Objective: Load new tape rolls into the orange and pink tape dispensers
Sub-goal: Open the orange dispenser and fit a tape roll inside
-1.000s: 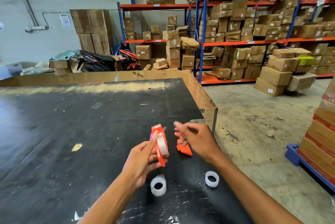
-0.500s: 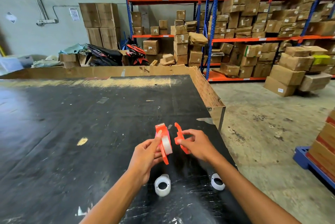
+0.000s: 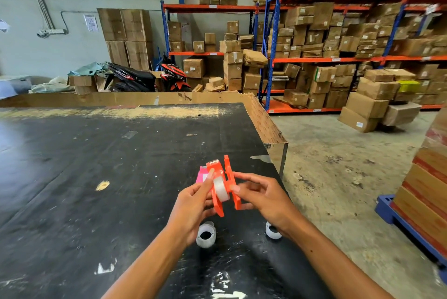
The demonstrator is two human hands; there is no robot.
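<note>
Closing the orange dispenser: left hand (image 3: pixel 193 204) fingers grip the half (image 3: pixel 216 199) carrying the roll (image 3: pixel 221 188); right hand (image 3: pixel 263 196) pinches the cover (image 3: pixel 232 183) beside it. Next, align and press together.

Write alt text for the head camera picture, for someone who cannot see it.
Two bare hands hold an orange tape dispenser in two halves over a black table: the left hand has the half with a tape roll, the right hand the cover. Two white rolls lie below; boxed warehouse shelves stand behind.
</note>
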